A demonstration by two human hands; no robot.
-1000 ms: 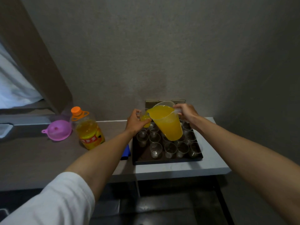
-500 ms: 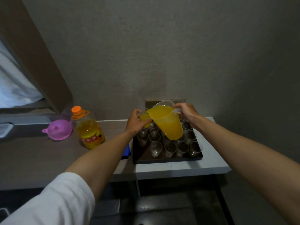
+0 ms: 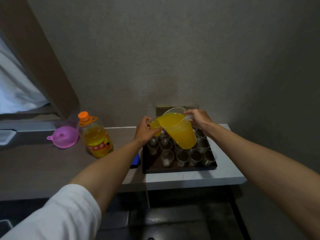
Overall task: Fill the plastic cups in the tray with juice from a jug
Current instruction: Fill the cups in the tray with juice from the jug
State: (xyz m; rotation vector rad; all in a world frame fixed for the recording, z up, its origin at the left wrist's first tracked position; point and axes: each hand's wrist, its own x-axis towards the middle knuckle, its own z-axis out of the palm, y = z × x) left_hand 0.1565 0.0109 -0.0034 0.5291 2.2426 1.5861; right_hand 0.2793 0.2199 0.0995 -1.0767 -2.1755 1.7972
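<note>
- Right hand (image 3: pixel 197 117) grip wraps the jug (image 3: pixel 180 130) handle, tilted; left hand (image 3: pixel 144 129) pinches a cup (image 3: pixel 155 126) at the spout, above the tray (image 3: pixel 173 169) on the bench.
- Recommended: pour slowly, level off before the rim.

Odds and ends on the counter, left of the work.

A pink funnel (image 3: pixel 63 136) sat mouth-up near the window ledge, and just beside it stood a large bottle (image 3: pixel 97 135) of yellow liquid with an orange cap (image 3: pixel 83 115) and a red label. A blue object (image 3: pixel 135 160), perhaps a cloth, lay mostly hidden. White fabric (image 3: pixel 15 87) hung at the window.
</note>
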